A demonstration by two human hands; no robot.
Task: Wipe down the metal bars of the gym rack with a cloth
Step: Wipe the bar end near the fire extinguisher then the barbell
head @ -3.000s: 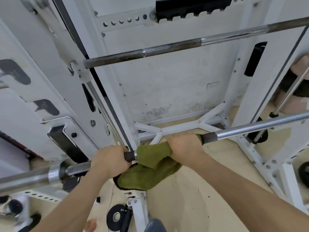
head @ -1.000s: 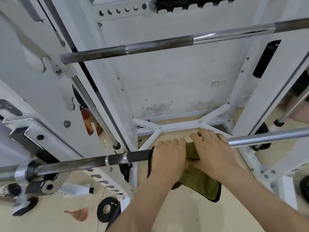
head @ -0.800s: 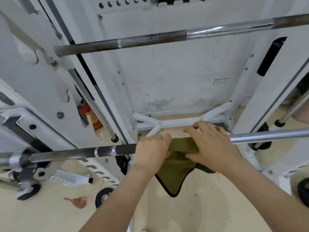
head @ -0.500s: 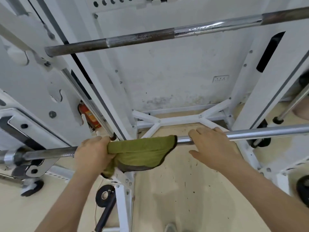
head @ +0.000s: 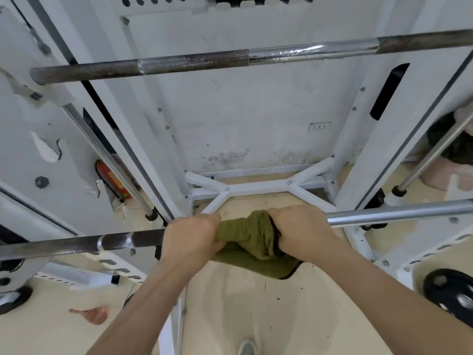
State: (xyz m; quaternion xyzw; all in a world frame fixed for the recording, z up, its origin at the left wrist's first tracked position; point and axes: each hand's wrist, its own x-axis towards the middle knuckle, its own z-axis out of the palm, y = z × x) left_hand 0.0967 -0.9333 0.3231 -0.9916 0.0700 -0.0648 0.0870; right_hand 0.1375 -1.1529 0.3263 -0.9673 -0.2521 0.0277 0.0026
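Both hands, left hand [head: 190,240] and right hand [head: 302,233], grip cloth [head: 252,235] bunched round bar [head: 399,213].

Middle of the lower steel bar [head: 115,243] is taken: left hand [head: 189,238] and right hand [head: 302,234] clench a bunched olive-green cloth [head: 252,235], with no gap between them. The bar is bare left of the left hand along the dark knurling, and right of the right hand along the chrome. Open gap above, up to the rust-flecked upper steel bar [head: 230,58]. White rack uprights [head: 378,160] flank both sides. A slanted chrome guide rod [head: 107,155] crowds the left. Below lies open beige floor [head: 243,303], with a white X-shaped base brace [head: 258,187] at its far edge and a black weight plate [head: 450,290] at right.
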